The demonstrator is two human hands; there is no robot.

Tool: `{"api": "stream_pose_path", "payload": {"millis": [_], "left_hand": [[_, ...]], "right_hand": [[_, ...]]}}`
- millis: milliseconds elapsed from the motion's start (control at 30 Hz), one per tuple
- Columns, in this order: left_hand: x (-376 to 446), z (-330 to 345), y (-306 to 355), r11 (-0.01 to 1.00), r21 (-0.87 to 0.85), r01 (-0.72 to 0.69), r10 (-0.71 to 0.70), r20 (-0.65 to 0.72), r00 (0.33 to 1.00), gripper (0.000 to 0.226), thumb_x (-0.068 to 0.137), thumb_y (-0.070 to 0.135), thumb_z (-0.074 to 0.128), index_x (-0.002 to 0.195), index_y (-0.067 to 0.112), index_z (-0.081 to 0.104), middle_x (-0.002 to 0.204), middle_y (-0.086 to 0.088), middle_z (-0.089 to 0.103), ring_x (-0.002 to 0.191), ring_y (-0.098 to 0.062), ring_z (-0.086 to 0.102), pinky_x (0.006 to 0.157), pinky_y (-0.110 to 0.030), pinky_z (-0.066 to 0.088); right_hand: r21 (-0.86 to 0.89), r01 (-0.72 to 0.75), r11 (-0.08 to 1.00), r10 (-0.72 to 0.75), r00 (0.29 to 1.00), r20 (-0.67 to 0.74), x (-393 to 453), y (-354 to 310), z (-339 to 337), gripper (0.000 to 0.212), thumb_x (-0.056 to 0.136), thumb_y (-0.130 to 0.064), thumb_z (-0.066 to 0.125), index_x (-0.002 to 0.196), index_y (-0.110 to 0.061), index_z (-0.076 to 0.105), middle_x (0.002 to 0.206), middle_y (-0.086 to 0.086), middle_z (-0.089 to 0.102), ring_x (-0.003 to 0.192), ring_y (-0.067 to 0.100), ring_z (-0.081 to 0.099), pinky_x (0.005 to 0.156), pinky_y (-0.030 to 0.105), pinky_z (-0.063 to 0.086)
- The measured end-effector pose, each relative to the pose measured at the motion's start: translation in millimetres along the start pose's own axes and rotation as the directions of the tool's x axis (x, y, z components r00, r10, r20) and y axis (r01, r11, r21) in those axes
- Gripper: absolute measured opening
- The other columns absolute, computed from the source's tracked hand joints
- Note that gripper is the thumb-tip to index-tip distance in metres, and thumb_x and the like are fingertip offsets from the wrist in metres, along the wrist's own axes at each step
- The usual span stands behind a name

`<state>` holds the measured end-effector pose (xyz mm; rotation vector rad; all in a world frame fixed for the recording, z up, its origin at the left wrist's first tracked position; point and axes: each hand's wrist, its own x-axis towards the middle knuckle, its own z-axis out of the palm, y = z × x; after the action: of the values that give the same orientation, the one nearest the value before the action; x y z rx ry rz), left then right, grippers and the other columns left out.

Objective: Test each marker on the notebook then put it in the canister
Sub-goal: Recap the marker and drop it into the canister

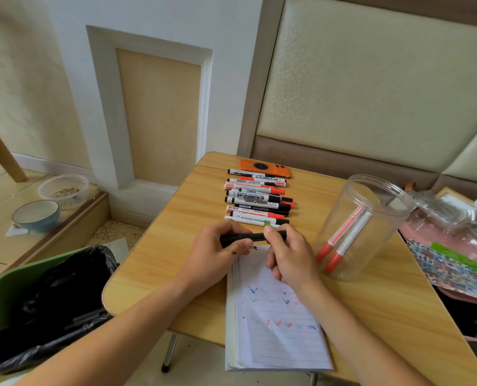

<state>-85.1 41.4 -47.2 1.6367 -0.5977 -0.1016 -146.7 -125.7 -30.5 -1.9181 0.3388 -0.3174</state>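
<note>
Black and slim, a plastic marker (255, 237) lies level between both hands above the top edge of the open lined notebook (276, 316), which bears red and blue tick marks. The left hand (218, 252) curls its fingers round the marker's left half; the right hand (290, 254) pinches the right half between thumb and forefinger, its other fingers folded under. Whether the cap is on or parting from the barrel cannot be told.

On the light wooden table (170, 240), at twelve o'clock from the hands, a row of white-barrelled markers with red and black caps (258, 200) lies side by side, and just beyond it an orange phone (264, 167) lies face down. At three o'clock stands the clear plastic canister (364, 227), open-topped, with two red-capped markers (343, 240) leaning inside, caps down. At eight o'clock, off the table, a green bin with a black liner (36, 302) stands on the floor.
</note>
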Motion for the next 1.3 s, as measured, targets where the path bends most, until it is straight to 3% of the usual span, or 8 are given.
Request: {"api": "stream_pose_path", "payload": {"millis": [233,433,600,733,800,933,1133,1300], "left_hand": [[-0.1,2.7,2.2,0.998,0.054,-0.032,0.030,0.028,0.999,0.011,0.092,0.020,0.073,0.103,0.020,0.071,0.090,0.001,0.075,0.086,-0.013,0.072,0.083,-0.037,0.059],[-1.3,7.6,-9.8,0.865,0.493,-0.096,0.105,0.009,0.994,0.063,0.083,0.037,0.079,0.133,0.025,0.042,0.114,0.009,0.052,0.105,-0.008,0.047,0.089,-0.024,0.040],[-6.9,-1.0,-12.7,0.659,0.733,-0.167,0.160,0.080,0.984,0.050,0.092,0.051,0.061,0.136,0.037,0.042,0.127,0.014,0.046,0.119,-0.010,0.041,0.095,-0.031,0.032],[-8.9,-6.3,-19.1,0.559,0.810,-0.177,0.093,0.151,0.984,0.042,0.091,0.064,0.038,0.124,0.041,0.053,0.129,0.012,0.049,0.121,-0.013,0.043,0.098,-0.034,0.030],[-10.0,-4.6,-19.9,0.544,0.821,-0.175,0.094,0.147,0.985,0.050,0.087,0.066,0.027,0.122,0.042,0.052,0.127,0.012,0.050,0.119,-0.012,0.044,0.098,-0.034,0.030],[-11.0,-1.8,-18.7,0.535,0.829,-0.162,0.083,0.139,0.987,0.051,0.086,0.065,0.024,0.121,0.041,0.052,0.125,0.012,0.050,0.118,-0.012,0.045,0.101,-0.035,0.029],[-11.0,0.1,-15.2,0.551,0.822,-0.148,0.059,0.139,0.989,0.053,0.085,0.065,0.025,0.121,0.040,0.055,0.125,0.009,0.052,0.117,-0.014,0.048,0.104,-0.038,0.031],[-13.6,-0.9,-11.8,0.550,0.822,-0.145,0.034,0.152,0.988,0.059,0.083,0.066,0.019,0.124,0.039,0.053,0.129,0.009,0.050,0.120,-0.013,0.045,0.105,-0.037,0.031]], "right_hand": [[0.026,-0.019,0.999,0.019,1.000,-0.001,-0.8,-3.7,-0.8,0.025,0.105,-0.040,0.054,0.099,-0.016,0.055,0.067,0.008,0.071,0.047,0.023,0.054,0.041,0.026,0.037],[0.060,0.188,0.980,-0.178,0.974,-0.143,0.4,-33.7,-16.5,0.007,0.103,-0.016,0.059,0.099,-0.020,0.055,0.086,0.004,0.074,0.069,0.022,0.076,0.055,0.042,0.058],[-0.376,0.541,0.752,-0.652,0.693,-0.307,-10.6,-88.7,-57.1,0.006,0.099,-0.016,0.062,0.101,-0.015,0.056,0.087,-0.003,0.071,0.076,0.013,0.072,0.069,0.032,0.056],[-0.562,0.549,0.619,-0.784,0.474,-0.400,-18.5,-132.9,-100.8,0.010,0.097,-0.010,0.059,0.102,-0.001,0.056,0.086,-0.003,0.064,0.070,0.006,0.057,0.070,0.011,0.042],[-0.609,0.500,0.615,-0.787,0.436,-0.436,-13.6,-142.0,-122.7,0.013,0.098,-0.011,0.056,0.104,0.000,0.054,0.087,0.000,0.062,0.071,0.010,0.055,0.070,0.020,0.044],[-0.637,0.291,0.714,-0.654,0.603,-0.458,0.0,-139.0,-154.0,0.016,0.098,-0.016,0.052,0.109,-0.004,0.053,0.094,0.009,0.067,0.087,0.033,0.061,0.074,0.043,0.048],[-0.696,0.029,0.718,-0.255,0.940,-0.225,13.4,-111.6,-147.0,0.019,0.100,-0.034,0.055,0.094,-0.018,0.065,0.088,0.007,0.068,0.093,0.031,0.063,0.071,0.031,0.040],[-0.800,0.031,0.599,-0.147,0.986,-0.072,10.1,-93.7,-137.1,0.045,0.100,-0.049,0.021,0.069,-0.032,0.048,0.093,0.015,0.075,0.095,0.036,0.069,0.090,0.047,0.055]]}}
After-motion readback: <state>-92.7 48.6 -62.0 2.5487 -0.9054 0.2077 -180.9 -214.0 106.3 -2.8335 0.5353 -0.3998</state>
